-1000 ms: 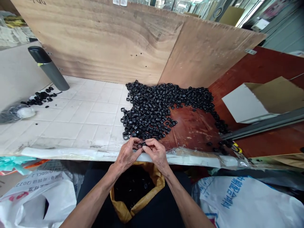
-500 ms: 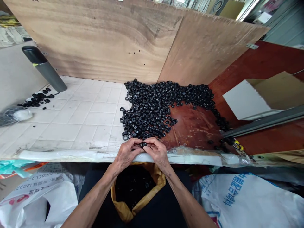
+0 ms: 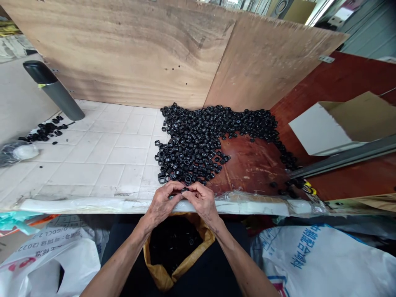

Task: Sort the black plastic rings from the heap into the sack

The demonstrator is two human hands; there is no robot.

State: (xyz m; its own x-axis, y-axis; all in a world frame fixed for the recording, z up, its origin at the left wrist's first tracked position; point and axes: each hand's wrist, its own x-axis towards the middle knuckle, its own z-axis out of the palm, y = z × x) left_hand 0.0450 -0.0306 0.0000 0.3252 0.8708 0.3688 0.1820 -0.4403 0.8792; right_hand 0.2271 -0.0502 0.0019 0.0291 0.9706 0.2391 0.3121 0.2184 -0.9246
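Note:
Between the fingertips of my left hand (image 3: 163, 202) and my right hand (image 3: 202, 201) is a small black plastic part (image 3: 185, 190), pinched from both sides. Fingers cover much of it, so its full shape is hidden. Both hands are closed at the table's padded front edge. Just beyond them spreads a heap of black plastic rings (image 3: 188, 152), partly on white tile-patterned sheet and partly on reddish board. Below my wrists, a yellow sack (image 3: 163, 278) lies open in my lap, with dark small pieces inside.
A grey bottle with black lid (image 3: 58, 95) leans at the left, near scattered black pieces (image 3: 46, 131) and a clear plastic bag (image 3: 18, 152). Plywood (image 3: 133, 53) walls the back. At the right are a cardboard box (image 3: 321, 128) and a metal bar (image 3: 346, 156). White sacks (image 3: 334, 260) flank my legs.
My fingertips have come closer together, and less of the black part shows between them. The whole view has shifted slightly; the heap looks the same.

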